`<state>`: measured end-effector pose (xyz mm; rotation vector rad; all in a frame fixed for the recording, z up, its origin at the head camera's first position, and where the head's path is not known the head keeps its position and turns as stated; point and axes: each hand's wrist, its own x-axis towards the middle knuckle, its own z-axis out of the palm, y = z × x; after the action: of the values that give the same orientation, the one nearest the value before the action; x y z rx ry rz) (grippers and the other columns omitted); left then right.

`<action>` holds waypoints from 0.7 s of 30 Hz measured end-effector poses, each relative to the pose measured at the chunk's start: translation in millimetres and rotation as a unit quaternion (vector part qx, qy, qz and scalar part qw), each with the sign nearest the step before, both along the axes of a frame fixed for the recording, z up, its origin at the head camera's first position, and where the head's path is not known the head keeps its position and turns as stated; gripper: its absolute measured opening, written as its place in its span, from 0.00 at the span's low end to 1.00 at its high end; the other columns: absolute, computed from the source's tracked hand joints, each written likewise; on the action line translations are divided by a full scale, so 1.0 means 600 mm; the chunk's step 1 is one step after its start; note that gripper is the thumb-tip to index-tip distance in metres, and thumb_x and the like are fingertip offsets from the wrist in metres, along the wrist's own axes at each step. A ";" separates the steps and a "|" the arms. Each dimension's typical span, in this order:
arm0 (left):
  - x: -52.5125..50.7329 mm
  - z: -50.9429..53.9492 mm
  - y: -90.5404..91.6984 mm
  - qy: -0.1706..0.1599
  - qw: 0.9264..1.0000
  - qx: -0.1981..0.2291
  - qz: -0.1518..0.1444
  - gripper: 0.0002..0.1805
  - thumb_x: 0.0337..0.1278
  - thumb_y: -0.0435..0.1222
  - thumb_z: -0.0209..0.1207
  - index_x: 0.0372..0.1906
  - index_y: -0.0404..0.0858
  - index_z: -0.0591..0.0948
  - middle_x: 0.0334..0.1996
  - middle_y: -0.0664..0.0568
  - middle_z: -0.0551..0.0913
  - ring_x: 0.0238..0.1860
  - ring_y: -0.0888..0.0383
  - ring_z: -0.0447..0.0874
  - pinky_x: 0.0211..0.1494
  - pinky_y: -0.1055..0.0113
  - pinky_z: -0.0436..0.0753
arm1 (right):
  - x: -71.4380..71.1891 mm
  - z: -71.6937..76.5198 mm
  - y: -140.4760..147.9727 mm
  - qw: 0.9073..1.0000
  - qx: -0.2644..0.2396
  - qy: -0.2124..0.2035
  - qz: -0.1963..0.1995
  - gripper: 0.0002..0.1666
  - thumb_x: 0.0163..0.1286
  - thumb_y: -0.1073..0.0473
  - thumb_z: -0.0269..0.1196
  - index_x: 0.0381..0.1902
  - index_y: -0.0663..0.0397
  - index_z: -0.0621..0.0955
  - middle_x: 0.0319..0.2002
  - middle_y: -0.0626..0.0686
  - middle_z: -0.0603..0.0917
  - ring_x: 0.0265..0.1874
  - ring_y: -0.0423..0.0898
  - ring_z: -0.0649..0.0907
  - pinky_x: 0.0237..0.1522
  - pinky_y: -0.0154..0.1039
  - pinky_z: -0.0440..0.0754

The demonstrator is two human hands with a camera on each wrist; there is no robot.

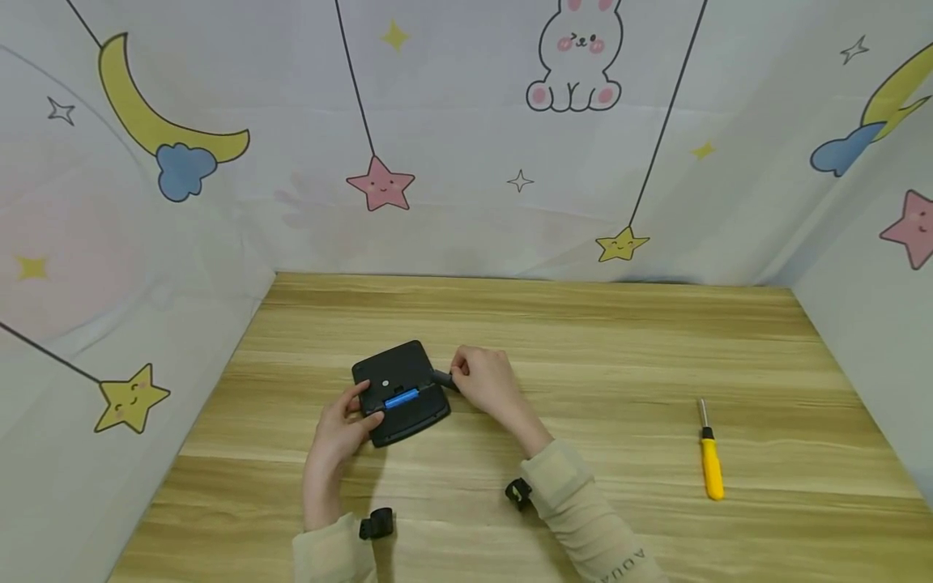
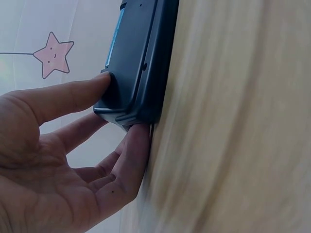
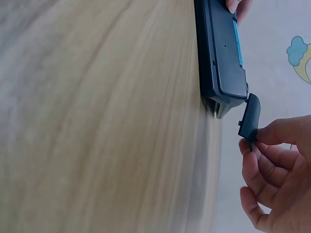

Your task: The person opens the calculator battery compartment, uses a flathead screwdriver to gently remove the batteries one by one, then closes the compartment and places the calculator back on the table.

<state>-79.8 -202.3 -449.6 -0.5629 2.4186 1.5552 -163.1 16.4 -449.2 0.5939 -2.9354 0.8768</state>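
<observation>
A black flat device [image 1: 404, 364] lies on the table with its underside up, slightly turned. A blue battery [image 1: 402, 398] shows in its uncovered slot. My left hand [image 1: 339, 429] grips the device's left side; in the left wrist view, the thumb presses the upper face and other fingers reach the lower edge. My right hand [image 1: 487, 382] pinches a small dark battery cover [image 3: 250, 117] between thumb and fingers, just off the device's right side. Whether the cover touches the device cannot be told.
On the right part of the wood-grain table [image 1: 598, 348] lies a screwdriver [image 1: 711, 461] with a yellow handle, its metal shaft pointing away. A white printed cloth [image 1: 466, 227] stands along the back and sides.
</observation>
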 end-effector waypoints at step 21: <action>-0.001 -0.002 -0.002 0.016 1.000 0.017 -0.007 0.35 0.60 0.27 0.58 0.72 0.36 0.61 0.58 0.31 0.66 0.51 0.45 0.77 0.38 0.71 0.77 | -0.005 -0.009 0.023 0.998 0.051 -0.025 -0.009 0.07 0.66 0.59 0.61 0.29 0.49 0.84 0.23 0.46 0.84 0.19 0.39 0.74 0.32 0.36 0.72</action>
<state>-80.5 -203.7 -450.9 -0.5179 2.4095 1.6096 -166.0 30.0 -454.8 0.5571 -3.0409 0.7561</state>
